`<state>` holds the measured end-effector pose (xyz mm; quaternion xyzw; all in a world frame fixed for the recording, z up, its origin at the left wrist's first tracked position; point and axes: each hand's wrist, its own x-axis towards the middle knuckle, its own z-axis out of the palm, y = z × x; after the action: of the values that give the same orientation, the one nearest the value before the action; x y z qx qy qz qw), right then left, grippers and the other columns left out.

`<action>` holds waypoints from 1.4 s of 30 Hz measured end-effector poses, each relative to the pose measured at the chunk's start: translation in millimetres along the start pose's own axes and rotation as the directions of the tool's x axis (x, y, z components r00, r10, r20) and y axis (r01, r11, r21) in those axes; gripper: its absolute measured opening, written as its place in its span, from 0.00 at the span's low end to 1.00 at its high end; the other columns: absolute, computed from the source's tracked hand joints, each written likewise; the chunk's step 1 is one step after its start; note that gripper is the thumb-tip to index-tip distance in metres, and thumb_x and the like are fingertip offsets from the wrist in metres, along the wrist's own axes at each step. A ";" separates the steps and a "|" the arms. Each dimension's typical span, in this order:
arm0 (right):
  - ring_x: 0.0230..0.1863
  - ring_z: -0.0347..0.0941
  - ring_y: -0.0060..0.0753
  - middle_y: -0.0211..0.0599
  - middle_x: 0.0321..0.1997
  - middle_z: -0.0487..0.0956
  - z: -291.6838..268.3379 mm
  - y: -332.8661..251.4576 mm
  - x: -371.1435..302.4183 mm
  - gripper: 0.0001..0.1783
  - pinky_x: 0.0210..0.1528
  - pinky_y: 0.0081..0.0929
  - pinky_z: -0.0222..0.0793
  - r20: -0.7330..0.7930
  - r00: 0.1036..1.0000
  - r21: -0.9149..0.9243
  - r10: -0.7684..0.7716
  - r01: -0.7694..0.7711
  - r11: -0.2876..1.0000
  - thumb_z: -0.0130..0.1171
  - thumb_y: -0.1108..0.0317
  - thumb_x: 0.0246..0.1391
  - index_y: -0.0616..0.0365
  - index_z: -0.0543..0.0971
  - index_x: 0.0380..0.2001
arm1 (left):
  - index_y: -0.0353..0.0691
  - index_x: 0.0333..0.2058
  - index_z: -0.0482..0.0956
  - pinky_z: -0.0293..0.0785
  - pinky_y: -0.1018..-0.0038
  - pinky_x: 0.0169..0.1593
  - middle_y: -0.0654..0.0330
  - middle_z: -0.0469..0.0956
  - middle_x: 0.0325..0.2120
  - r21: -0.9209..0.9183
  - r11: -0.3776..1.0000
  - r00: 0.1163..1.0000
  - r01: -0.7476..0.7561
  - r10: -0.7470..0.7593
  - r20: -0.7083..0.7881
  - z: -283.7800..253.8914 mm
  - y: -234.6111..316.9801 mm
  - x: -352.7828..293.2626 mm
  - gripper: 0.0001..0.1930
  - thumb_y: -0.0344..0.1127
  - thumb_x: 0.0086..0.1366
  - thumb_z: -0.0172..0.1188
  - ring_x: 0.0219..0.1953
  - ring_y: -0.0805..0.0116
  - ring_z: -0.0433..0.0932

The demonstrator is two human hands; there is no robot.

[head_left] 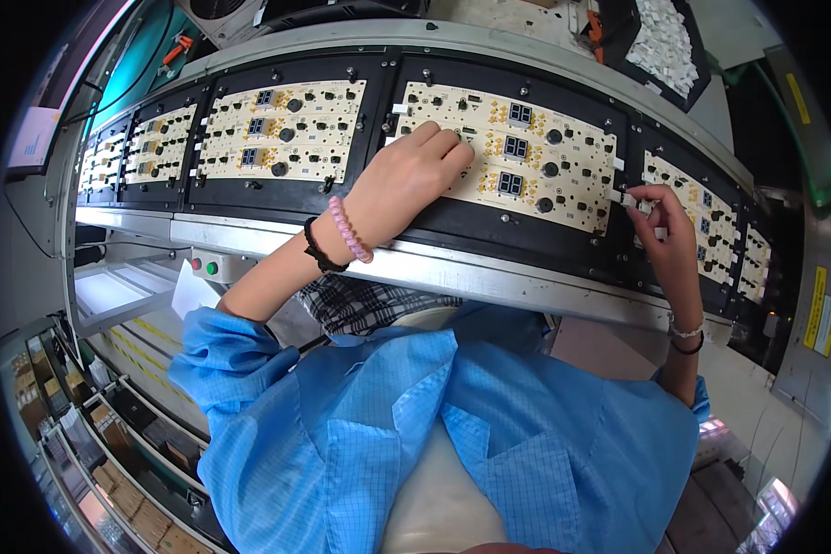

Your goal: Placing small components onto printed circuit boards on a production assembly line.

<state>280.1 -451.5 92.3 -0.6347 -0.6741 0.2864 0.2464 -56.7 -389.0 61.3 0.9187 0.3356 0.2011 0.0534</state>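
A cream circuit board panel (pixel 577 148), with two-digit displays and round black parts, lies in a black carrier frame (pixel 489 222) in front of me. My left hand (pixel 418 169) reaches over the panel's left part. Its fingers are curled together and hide whatever may be between them. At the panel's right edge my right hand (pixel 667 222) pinches a small white plastic piece (pixel 627 199) between thumb and fingertips. Similar white pieces sit on the panel's edges, one at the upper left (pixel 400 109) and one on the right (pixel 619 163).
More panels in carriers line the rail, one to the left (pixel 319 138) and one beyond my right hand (pixel 688 189). A black tray of white pieces (pixel 660 46) stands at the far right. A metal rail edge (pixel 434 268) runs nearest me, with a button box (pixel 217 266) below.
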 end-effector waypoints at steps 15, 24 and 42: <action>0.23 0.60 0.21 0.29 0.30 0.67 8.8 -2.5 -20.0 0.09 0.27 0.20 0.59 0.018 0.999 -0.175 -0.047 0.050 0.983 0.62 0.73 0.52 0.55 0.76 0.38 | 0.43 0.43 0.82 0.75 0.69 0.36 0.58 0.79 0.28 -0.150 0.985 0.988 0.090 -0.107 -0.112 -28.0 -16.2 -11.5 0.17 0.22 0.53 0.62 0.32 0.61 0.78; 0.30 0.75 0.31 0.32 0.33 0.72 14.4 -11.6 -19.3 0.06 0.32 0.24 0.69 0.057 0.995 -0.342 -0.079 0.093 0.935 0.61 0.73 0.53 0.58 0.75 0.34 | 0.41 0.41 0.83 0.74 0.69 0.37 0.58 0.79 0.28 -0.188 0.976 0.988 0.105 -0.124 -0.092 -32.8 -19.7 -13.6 0.15 0.22 0.54 0.62 0.33 0.61 0.78; 0.20 0.73 0.45 0.46 0.17 0.73 5.6 -4.3 21.0 0.24 0.25 0.37 0.65 0.090 0.994 -0.558 -0.058 0.099 0.824 0.52 0.58 0.62 0.36 0.68 0.62 | 0.38 0.60 0.67 0.64 0.65 0.59 0.58 0.69 0.59 0.200 0.969 0.989 0.145 -0.149 0.002 -14.7 -39.2 -36.4 0.32 0.51 0.62 0.58 0.62 0.55 0.63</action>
<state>271.6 -431.0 90.6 -0.6405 -0.7621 0.0871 0.0369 -111.2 -382.6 53.4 0.8937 0.4207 0.1542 -0.0212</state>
